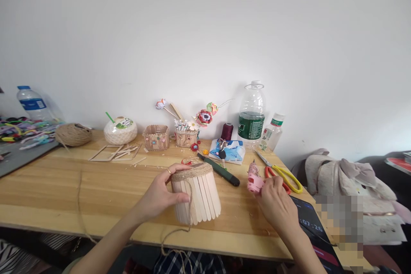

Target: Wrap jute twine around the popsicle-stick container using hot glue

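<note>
My left hand (159, 195) grips a small holder made of upright craft sticks (197, 195), wound with jute twine round its top, standing tilted on the wooden table (64, 188). A loose twine tail hangs from it over the table's front edge. To the right, my right hand (276, 203) is closed on a pink glue gun (254, 178) that rests on the table.
A ball of jute twine (73, 134) sits at back left, its strand trailing across the table. Behind are a coconut (120, 130), two stick boxes, a tissue pack (227, 151), a green-handled tool (220, 170), scissors (284, 174), bottles (252, 115) and a phone (313, 227).
</note>
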A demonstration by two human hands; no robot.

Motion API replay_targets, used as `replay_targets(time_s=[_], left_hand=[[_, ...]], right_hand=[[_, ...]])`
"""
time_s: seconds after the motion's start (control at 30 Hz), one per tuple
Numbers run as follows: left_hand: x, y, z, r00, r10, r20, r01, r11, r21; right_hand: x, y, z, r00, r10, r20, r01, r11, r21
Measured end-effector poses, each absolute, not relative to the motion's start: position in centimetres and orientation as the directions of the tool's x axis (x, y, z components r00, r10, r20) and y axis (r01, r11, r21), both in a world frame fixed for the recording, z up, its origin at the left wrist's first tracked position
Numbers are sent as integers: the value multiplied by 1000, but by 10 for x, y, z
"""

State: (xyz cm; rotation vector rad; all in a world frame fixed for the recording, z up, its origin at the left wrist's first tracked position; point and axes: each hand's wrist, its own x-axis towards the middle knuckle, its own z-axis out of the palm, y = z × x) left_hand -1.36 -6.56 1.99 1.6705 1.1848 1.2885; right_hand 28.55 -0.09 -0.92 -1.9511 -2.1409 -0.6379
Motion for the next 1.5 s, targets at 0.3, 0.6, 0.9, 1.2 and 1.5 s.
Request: replay_targets(time_s=[0.3, 0.6, 0.9, 1.2, 1.5], left_hand=[[-9, -66, 21, 64, 947, 315, 246, -321, 915], [10, -67, 33, -61, 949, 310, 309, -277, 910], [7, -67, 31, -39, 947, 319, 285, -296, 912], [9, -68, 33, -8, 948, 318, 280, -303, 911], [3, -69, 28, 52, 928, 369, 279, -368, 887]], right_hand=[[268, -31, 12, -240, 824, 514, 970, 189, 150], [170, -92, 11, -322, 588, 742, 781, 608, -143], [188, -77, 20, -319, 715, 622, 569, 669, -478], [194, -54, 77, -336, 839, 428, 66, 474, -878], [196, -18, 69, -341, 805, 485, 79, 538, -839]])
